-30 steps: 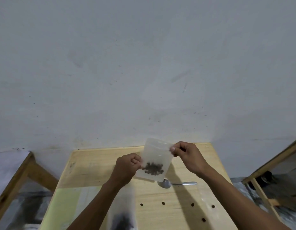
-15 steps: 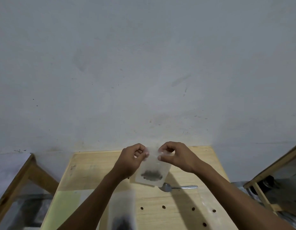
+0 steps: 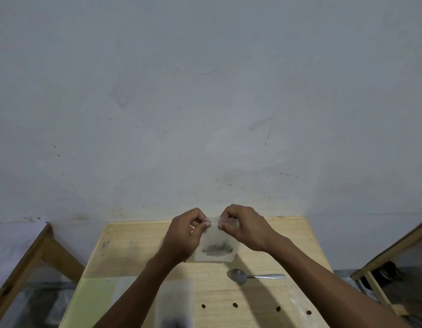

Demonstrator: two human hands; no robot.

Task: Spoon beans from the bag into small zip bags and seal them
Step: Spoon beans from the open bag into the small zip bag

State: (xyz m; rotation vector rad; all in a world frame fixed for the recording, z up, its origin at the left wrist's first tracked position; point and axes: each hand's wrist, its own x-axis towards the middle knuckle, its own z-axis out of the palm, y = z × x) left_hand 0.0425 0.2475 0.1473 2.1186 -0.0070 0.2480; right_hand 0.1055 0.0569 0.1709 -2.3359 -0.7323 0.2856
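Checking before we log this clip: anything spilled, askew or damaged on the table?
Nothing stands out. Both hands, left hand and right hand, pinch the top edge of the small zip bag; its beans sit at the bottom. The spoon lies flat on the table. No loose beans show; the dark dots near the front look like holes.

The light wooden table (image 3: 285, 235) stood against the wall. On it, just below the right hand (image 3: 246, 227), lay 1 metal spoon (image 3: 253, 276), bowl pointing left. Beneath the left forearm rested a clear bag (image 3: 175, 301) with dark contents, blurred. A pale green sheet (image 3: 94, 301) lay further left.
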